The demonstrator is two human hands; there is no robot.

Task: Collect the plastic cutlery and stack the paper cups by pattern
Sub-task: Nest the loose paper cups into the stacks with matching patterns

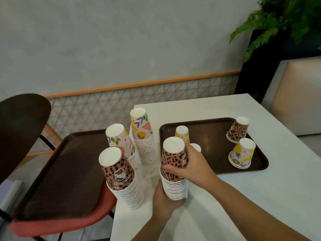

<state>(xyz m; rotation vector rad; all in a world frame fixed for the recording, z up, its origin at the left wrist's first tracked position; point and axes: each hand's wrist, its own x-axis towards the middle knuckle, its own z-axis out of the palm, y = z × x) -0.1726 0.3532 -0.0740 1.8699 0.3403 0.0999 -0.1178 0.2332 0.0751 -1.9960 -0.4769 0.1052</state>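
Both hands hold one upside-down leopard-print cup stack (173,164) on the white table (243,197). My right hand (189,164) wraps its upper cups; my left hand (165,200) grips its lower rims. Another leopard stack (119,178) stands to the left at the table's edge. Two floral stacks (121,143) (141,134) rise behind. On the brown tray (213,124) sit a small leopard stack (238,130), a floral stack (243,154), a yellow floral cup (182,134) and a cup (196,147) partly hidden by my right hand. No cutlery shows.
A second brown tray (62,174) rests on the red seat (69,221) of a chair at the left, its dark backrest (20,127) behind. A beige bench (295,96) and a potted plant (278,23) stand at the far right. A wall runs behind.
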